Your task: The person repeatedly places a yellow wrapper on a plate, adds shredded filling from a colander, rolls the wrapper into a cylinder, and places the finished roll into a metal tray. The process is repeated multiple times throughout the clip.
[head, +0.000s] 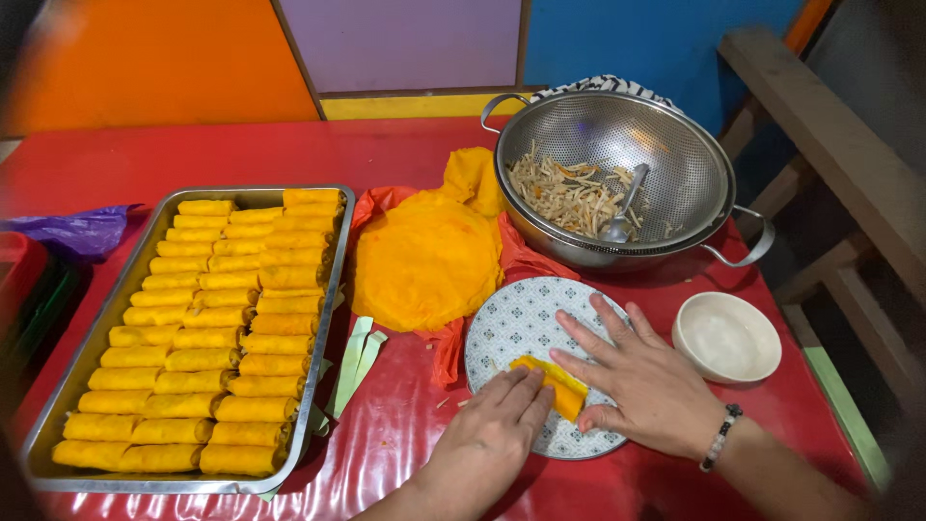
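Head view showed the red table [405,154] spread with my work. Largest was the metal tray [111,318] along the left edge, packed nearly full with three rows of finished yellow rolls [207,338]; I judged most of the rolling done. Toward the far right corner sat the steel colander [694,164], with only a small heap of shredded filling [564,198] and a spoon [622,217] left in it. Between them lay the stack of orange wrappers [424,260], still a fair pile. Near the front edge stood the patterned plate [516,323], a white bowl [726,338] just beside it. On the plate was the half-rolled wrapper [564,388]: my left hand [487,434] pressed it with fingers together, my right hand [646,381] held its end with fingers spread.
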